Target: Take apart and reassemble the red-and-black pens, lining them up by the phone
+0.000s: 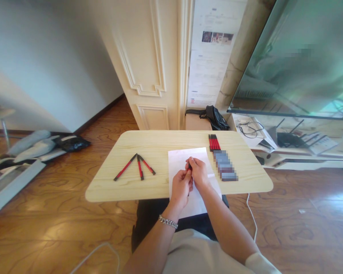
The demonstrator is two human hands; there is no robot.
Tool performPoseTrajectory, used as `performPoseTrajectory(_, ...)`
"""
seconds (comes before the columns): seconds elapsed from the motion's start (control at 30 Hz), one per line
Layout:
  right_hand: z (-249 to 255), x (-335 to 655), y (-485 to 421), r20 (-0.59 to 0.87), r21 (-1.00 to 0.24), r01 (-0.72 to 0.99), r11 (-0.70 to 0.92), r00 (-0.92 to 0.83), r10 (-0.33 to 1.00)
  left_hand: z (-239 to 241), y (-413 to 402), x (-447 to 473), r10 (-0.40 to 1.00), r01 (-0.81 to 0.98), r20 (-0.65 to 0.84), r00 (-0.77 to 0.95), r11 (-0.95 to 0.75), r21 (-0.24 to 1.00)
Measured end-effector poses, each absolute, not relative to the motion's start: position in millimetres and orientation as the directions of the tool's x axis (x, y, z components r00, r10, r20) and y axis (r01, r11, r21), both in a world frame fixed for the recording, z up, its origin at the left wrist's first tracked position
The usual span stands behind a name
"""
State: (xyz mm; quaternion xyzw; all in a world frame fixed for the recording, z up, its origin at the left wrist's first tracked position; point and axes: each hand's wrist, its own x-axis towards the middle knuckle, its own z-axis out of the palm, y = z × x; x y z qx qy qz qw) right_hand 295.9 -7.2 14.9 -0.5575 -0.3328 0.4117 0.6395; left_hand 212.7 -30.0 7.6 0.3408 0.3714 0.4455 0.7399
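Note:
Above a white sheet of paper [175,161], my two hands meet around a red and black pen [190,166]. My left hand [180,186] is closed on its lower part, and my right hand [199,172] pinches it near the top. Fingers cover most of the pen. To the left on the table, three similar pens [140,167] lie fanned out, their tips close together. A row of several red and black pens [214,142] lies side by side at the right, just beyond a pixelated flat rectangular object [225,166].
The light wooden table [108,190] has rounded corners and stands over my lap. Behind it are a panelled cream door [148,45] and a black bag [214,117] on a box. A low cabinet [297,161] holds a router; a white cable [252,217] hangs at right.

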Motion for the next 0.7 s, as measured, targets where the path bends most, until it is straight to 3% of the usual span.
performPoseTrajectory(0.2, 18.7, 305.2, -12.0, -0.215, -0.918, -0.371, -0.141, 0.166, 0.962, 6.7, -29.8, 206.3, 0.886, -0.466, -0.221, 0.407, 0.409, 0.785)
performPoseTrajectory(0.4, 19.1, 311.8, -11.6, -0.082, -0.975, -0.221, -0.003, 0.348, 0.934, 4.5, -31.7, 203.8, 0.891, -0.397, -0.225, 0.394, 0.386, 0.833)
performPoseTrajectory(0.6, 16.4, 315.0, -13.3, -0.156, -0.904, -0.421, -0.068, 0.179, 0.971, 3.4, -35.8, 204.2, 0.884, -0.375, -0.235, 0.405, 0.394, 0.839)
performPoseTrajectory(0.7, 18.7, 313.8, -14.5, -0.149, -0.919, -0.390, -0.057, 0.210, 0.966, 3.6, -36.6, 203.4, 0.897, -0.376, -0.200, 0.394, 0.356, 0.855)
